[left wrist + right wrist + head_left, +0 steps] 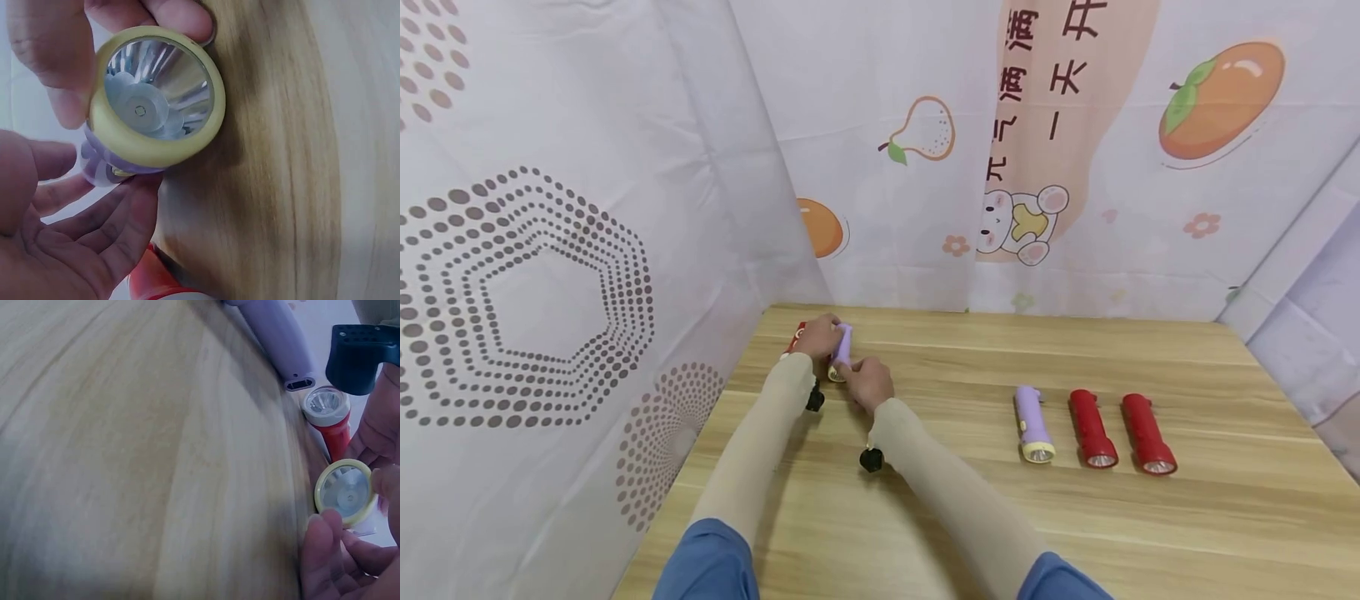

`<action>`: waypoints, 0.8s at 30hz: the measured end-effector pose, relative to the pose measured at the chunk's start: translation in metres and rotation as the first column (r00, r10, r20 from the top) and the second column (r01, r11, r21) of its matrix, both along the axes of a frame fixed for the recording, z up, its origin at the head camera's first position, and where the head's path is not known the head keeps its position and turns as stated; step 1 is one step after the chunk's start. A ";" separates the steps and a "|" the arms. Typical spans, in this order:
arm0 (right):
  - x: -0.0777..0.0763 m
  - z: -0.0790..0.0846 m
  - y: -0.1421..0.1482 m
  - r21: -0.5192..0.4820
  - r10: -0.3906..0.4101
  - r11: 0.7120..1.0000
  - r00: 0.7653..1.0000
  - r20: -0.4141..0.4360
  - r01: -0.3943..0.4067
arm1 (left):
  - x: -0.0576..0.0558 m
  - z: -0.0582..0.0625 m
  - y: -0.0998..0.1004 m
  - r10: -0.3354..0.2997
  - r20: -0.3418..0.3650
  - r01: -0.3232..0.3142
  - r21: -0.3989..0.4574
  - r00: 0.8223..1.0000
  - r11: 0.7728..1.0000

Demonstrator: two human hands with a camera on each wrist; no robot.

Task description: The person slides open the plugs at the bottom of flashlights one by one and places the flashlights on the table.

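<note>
A purple flashlight with a yellow rim lies near the table's far left corner, its lens end toward me. My left hand grips it near the tail end, with thumb and fingers about the purple body. At the lens end my right hand holds the yellow rim between thumb and fingers. The reflector also shows in the right wrist view. Just left of it lies a red flashlight with a white rim, mostly covered by my left hand in the head view.
Right of the middle, a purple flashlight and two red flashlights lie in a row, lenses toward me. A purple tube-like object with a slotted end is cut off in the right wrist view. Printed curtains border the wooden table.
</note>
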State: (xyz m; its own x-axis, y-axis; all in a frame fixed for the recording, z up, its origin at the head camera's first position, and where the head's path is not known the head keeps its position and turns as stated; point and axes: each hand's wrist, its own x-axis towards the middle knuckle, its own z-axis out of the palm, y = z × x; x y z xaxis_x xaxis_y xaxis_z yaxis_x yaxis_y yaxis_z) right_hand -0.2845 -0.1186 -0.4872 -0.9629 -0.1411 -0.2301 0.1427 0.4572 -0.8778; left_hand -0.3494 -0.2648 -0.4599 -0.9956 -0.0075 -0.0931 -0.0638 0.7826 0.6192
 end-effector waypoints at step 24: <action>0.010 -0.011 0.004 -0.151 -0.002 0.989 0.998 -0.059 -0.007 | 0.009 0.004 -0.007 0.124 -0.028 -0.112 0.261 0.992 0.959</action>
